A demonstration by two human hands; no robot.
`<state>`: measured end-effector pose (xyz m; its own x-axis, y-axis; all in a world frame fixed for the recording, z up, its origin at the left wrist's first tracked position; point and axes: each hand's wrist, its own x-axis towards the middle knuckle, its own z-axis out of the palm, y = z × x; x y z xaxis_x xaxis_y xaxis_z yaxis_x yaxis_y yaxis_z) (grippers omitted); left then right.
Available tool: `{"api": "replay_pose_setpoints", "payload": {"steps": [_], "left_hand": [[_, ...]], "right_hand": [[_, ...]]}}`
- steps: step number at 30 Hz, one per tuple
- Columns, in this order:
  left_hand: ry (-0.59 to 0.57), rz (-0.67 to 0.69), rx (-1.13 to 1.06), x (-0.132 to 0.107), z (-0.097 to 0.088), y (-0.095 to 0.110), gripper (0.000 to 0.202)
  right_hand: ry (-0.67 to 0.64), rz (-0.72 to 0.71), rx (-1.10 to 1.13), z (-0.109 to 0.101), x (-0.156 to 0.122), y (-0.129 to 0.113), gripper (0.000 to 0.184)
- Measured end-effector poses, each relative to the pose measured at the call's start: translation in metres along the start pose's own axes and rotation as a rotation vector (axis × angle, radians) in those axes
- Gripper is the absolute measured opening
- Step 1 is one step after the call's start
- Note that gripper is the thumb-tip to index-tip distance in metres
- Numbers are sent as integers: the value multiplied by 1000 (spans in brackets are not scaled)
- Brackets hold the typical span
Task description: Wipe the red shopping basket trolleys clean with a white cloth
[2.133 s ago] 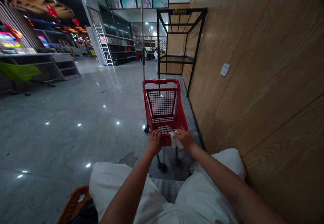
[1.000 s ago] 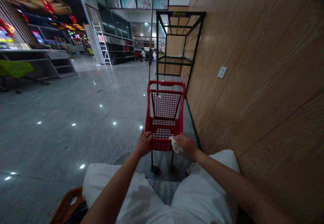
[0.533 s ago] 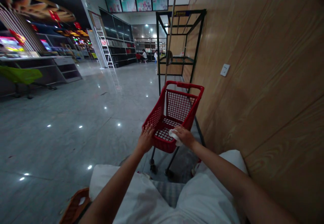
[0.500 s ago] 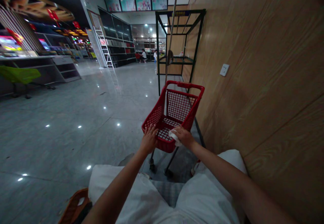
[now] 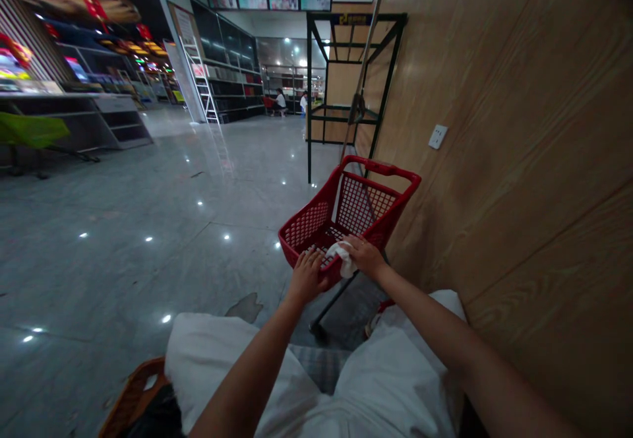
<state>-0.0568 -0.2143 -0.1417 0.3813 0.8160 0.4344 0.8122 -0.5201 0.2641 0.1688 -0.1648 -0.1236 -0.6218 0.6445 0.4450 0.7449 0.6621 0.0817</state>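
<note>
A small red shopping cart (image 5: 309, 223) with a lattice basket stands in front of my knees, turned at an angle and seemingly tilted, its handle toward the wall. My left hand (image 5: 307, 276) grips the near rim, fingers bent over the edge into the basket. On the right part of the same rim, my right hand (image 5: 364, 255) is closed on a crumpled white cloth (image 5: 345, 261) and presses it against the plastic. Its thumb is hidden. One leg of the cart with a wheel shows below the basket.
A wood-panelled wall (image 5: 494, 128) rises close on the right. Behind the cart are a leaning pole (image 5: 366, 62) and a dark metal frame (image 5: 309, 95). An orange basket (image 5: 133, 392) with a black bag sits by my left leg. Two people are far back.
The cart has turned and tilted, its handle swinging right toward the wall. Both hands have stayed on its near rim, the right with the cloth. The pole has shifted right in view.
</note>
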Motion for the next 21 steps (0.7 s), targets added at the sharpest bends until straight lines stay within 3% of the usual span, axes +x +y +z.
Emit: {"api": "replay_pose_setpoints", "payload": {"steps": [4, 7, 9, 13, 17, 21], "left_hand": [[71, -75, -30, 5, 8, 3, 53], [75, -94, -19, 7, 12, -1, 48], [59, -80, -6, 8, 12, -7, 47], [22, -29, 15, 9, 10, -20, 47], [37, -32, -5, 11, 12, -23, 50], [39, -39, -32, 12, 14, -22, 51]], "right_hand": [[55, 66, 46, 2, 2, -30, 42], [62, 58, 57, 8, 11, -61, 37], [49, 39, 53, 12, 16, -69, 33], [11, 15, 36, 8, 18, -47, 29], [31, 133, -1, 2, 11, -24, 33], [55, 183, -12, 13, 14, -47, 35]]}}
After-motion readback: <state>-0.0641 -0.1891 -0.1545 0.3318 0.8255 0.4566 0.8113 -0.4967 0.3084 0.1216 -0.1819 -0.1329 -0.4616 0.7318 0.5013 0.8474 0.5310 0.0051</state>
